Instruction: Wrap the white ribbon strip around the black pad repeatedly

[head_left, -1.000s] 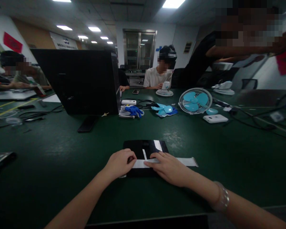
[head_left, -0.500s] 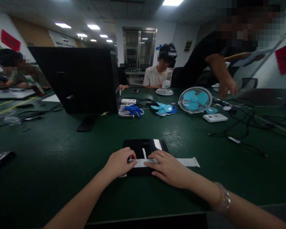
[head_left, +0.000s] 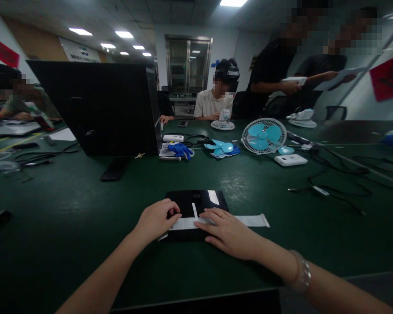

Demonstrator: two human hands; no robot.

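Observation:
A black flat panel [head_left: 186, 236] lies on the green table in front of me. Across it runs a white flat ribbon cable [head_left: 253, 221], its connector end reaching past the panel on the right. My left hand [head_left: 157, 218] has its fingers curled and its thumb against the cable's left part; the tip there is partly hidden. With fingers spread, my right hand [head_left: 231, 233] rests flat over the cable and the panel, pressing on them. A narrow white strip [head_left: 194, 210] sticks up from the cable between my hands. At the panel's upper right is a white patch [head_left: 213, 197].
A large black case [head_left: 94, 109] stands at the left, a dark phone [head_left: 114, 170] before it. Farther back are blue gloves [head_left: 181, 151], blue fan blades [head_left: 221, 148], a caged fan [head_left: 264, 136], a white device [head_left: 291, 160] and black cables [head_left: 340, 187]. Several people are around the table.
The view has shifted slightly. My left thumb and fingers have shifted a little at the cable, while my right hand keeps its place. A standing person at the right has drawn an arm back from the table.

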